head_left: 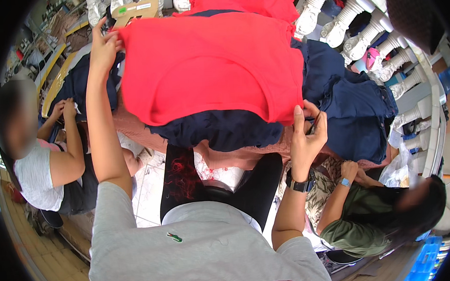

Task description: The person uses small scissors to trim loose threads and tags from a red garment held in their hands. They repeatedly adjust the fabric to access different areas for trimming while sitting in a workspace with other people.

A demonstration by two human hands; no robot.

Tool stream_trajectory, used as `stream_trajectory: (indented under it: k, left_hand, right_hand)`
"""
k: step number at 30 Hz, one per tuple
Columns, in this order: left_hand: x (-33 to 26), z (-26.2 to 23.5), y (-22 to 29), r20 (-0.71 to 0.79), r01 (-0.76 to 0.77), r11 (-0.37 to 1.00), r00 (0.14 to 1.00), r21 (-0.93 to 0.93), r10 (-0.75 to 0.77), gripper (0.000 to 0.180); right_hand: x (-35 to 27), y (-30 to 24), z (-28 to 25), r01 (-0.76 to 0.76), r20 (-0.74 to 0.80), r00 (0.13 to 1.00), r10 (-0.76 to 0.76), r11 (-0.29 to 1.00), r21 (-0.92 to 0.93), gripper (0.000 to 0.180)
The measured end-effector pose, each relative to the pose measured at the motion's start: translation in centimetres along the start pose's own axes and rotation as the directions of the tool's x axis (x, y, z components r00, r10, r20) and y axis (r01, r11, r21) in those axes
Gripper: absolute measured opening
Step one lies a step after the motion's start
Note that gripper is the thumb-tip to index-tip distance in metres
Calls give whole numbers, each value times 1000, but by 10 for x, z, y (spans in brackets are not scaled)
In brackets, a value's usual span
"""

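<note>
A red garment [210, 64] with a wide curved neckline lies spread over the pile in front of me. At its far left corner, my left hand [105, 47] has its fingers closed on the edge, one finger pointing up. My right hand [309, 132] pinches the near right edge of the same garment between thumb and fingers. Beneath it is a dark navy pile of cloth [219, 130]. Another red cloth [247, 2] lies just beyond it.
More navy garments [357, 106] are heaped to the right. A cardboard box [136, 12] stands at the far left, and white ornate balusters [325, 16] line the back. One person [41, 172] works on my left, another [374, 214] on my right. Red threads [183, 176] lie on my lap.
</note>
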State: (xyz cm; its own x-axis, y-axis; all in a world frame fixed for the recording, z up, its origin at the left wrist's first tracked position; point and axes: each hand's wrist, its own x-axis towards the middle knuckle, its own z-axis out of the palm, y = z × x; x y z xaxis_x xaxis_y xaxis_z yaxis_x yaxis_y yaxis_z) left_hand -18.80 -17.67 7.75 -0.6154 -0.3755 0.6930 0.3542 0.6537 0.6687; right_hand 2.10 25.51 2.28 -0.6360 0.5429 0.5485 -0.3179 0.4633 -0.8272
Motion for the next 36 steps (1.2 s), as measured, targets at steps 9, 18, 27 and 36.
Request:
stream_trajectory:
  k: [9, 18, 27, 36]
  left_hand:
    - [-136, 48, 221, 525, -55, 838, 757, -542, 389, 23]
    - [-82, 57, 195, 395, -326, 856, 782, -402, 483, 12]
    - [-52, 93, 149, 625, -469, 857, 609, -212, 488, 26]
    - [1, 64, 202, 199, -452, 690, 737, -565, 646, 24]
  right_hand:
    - [-8, -40, 8, 256, 117, 963, -243, 959, -119, 18]
    - [9, -51, 12, 187, 282, 941, -188, 982, 31, 18]
    - [126, 2, 92, 402, 359, 885, -296, 876, -266, 37]
    - [252, -60, 115, 474, 249, 871, -423, 857, -203, 79]
